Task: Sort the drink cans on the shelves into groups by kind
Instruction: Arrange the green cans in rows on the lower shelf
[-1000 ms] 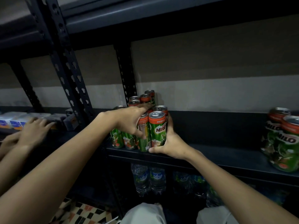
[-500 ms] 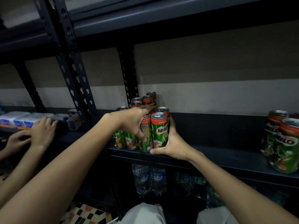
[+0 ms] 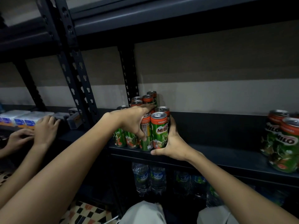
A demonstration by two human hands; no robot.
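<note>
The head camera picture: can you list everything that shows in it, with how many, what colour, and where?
Milo cans, centre cluster: about ten, green with orange tops, middle shelf by the upright.
Milo cans, right group: at least two, green and orange, same shelf at the right edge.
Water bottles: several, clear with blue labels, shelf below.
Boxes: a few, white and blue, left shelf.
Another person's hands: two, on the left boxes.
Shelf rack: dark metal.
Left hand: over the cluster, thumb on a front can.
Right hand: cupped against the cluster's right side.
</note>
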